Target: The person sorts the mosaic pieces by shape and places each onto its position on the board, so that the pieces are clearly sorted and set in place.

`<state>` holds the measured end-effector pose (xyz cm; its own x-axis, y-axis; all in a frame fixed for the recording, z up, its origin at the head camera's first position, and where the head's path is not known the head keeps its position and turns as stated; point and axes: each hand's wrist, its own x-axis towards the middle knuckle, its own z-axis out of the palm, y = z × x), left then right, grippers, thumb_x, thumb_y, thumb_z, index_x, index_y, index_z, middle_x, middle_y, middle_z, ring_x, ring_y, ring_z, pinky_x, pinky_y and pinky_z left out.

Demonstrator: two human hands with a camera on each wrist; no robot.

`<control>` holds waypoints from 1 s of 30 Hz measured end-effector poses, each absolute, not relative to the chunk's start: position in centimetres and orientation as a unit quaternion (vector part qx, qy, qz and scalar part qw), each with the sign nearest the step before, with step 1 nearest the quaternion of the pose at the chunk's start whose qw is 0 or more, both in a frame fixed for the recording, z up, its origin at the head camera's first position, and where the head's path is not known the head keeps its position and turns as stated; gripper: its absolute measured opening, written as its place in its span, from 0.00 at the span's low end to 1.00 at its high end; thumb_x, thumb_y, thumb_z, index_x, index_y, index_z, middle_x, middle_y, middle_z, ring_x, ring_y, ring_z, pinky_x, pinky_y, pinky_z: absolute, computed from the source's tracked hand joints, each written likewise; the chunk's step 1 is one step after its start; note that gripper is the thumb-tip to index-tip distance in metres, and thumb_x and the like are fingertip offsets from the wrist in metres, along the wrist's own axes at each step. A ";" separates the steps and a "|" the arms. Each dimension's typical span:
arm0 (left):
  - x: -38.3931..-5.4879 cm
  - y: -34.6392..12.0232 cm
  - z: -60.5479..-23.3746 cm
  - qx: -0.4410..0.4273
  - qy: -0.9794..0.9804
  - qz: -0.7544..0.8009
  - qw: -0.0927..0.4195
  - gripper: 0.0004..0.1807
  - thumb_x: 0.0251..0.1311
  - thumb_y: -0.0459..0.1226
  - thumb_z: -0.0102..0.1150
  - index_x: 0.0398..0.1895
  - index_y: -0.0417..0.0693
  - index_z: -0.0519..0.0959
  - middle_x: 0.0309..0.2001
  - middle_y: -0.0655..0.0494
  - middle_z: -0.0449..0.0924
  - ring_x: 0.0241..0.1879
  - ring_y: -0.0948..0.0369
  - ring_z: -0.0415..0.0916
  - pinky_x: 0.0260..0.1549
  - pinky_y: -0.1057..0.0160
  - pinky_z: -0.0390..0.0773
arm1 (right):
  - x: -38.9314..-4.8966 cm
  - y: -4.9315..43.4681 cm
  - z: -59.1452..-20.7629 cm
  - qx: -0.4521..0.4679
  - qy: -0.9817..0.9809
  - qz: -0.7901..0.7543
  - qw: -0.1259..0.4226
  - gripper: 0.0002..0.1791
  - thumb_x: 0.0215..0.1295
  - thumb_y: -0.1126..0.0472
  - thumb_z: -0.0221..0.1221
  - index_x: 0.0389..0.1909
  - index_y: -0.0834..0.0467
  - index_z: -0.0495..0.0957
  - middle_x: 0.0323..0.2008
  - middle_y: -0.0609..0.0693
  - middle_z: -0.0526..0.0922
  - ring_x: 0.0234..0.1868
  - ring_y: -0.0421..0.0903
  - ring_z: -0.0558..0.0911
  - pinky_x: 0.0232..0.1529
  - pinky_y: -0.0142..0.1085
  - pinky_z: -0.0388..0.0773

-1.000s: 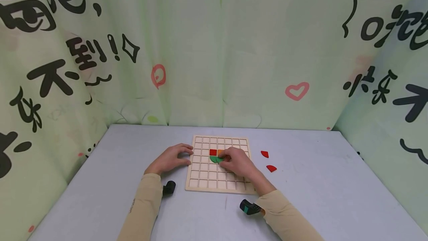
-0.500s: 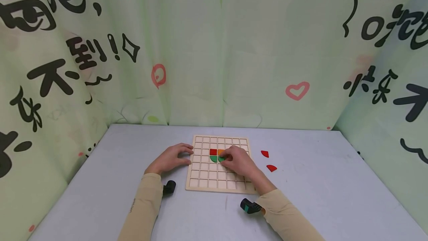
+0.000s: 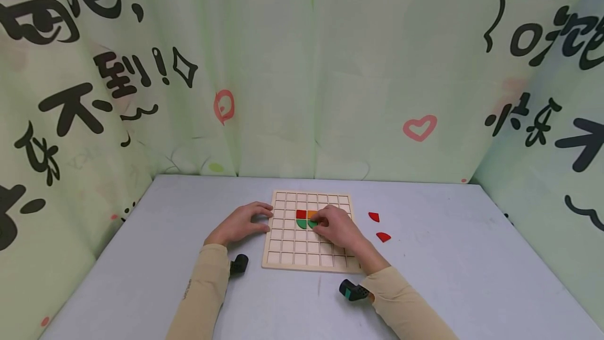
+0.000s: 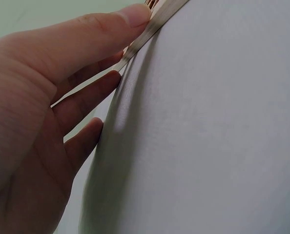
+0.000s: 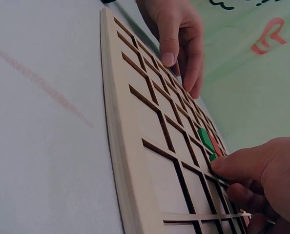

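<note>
A wooden grid board (image 3: 287,261) lies on the table. Near its middle sit a red square tile (image 3: 301,214), an orange tile (image 3: 311,214) partly behind fingers, and a green quarter-circle tile (image 3: 301,224). My right hand (image 3: 337,226) pinches a second green quarter-circle tile (image 3: 312,223) at the cell beside the first; in the right wrist view its thumb (image 5: 233,165) touches that tile's edge, and the fingers are partly hidden. My left hand (image 3: 240,223) rests at the board's left edge, its thumb (image 4: 135,15) on the rim and fingers extended.
Two red quarter-circle tiles, an upper one (image 3: 374,217) and a lower one (image 3: 383,237), lie right of the board on the white table (image 3: 448,256). A printed curtain (image 3: 358,83) surrounds the table's back and sides.
The green tile under my right hand has shifted slightly right, away from overlapping the first green tile, into its neighbouring cell. My left hand has stayed at the board's edge.
</note>
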<state>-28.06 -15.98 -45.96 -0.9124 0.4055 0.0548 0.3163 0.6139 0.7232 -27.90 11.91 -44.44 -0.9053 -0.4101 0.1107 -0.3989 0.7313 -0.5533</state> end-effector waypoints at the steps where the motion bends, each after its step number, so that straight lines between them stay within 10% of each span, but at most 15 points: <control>1: -28.1 -16.0 -46.0 0.200 0.896 0.391 0.057 0.19 0.57 0.36 0.69 0.51 0.43 0.82 0.62 0.53 0.74 0.67 0.51 0.64 0.68 0.51 0.63 | -27.9 11.9 -44.4 -0.218 0.930 -0.295 0.009 0.08 0.59 0.67 0.67 0.40 0.59 0.86 0.34 0.47 0.80 0.33 0.42 0.71 0.34 0.33 0.72; 30: -28.0 -15.8 -45.9 0.187 0.899 0.391 0.059 0.18 0.57 0.36 0.69 0.51 0.44 0.82 0.63 0.54 0.73 0.67 0.51 0.64 0.68 0.51 0.63 | -27.9 12.1 -45.0 -0.224 0.929 -0.293 -0.024 0.07 0.58 0.66 0.67 0.39 0.60 0.86 0.34 0.47 0.80 0.33 0.42 0.71 0.33 0.32 0.72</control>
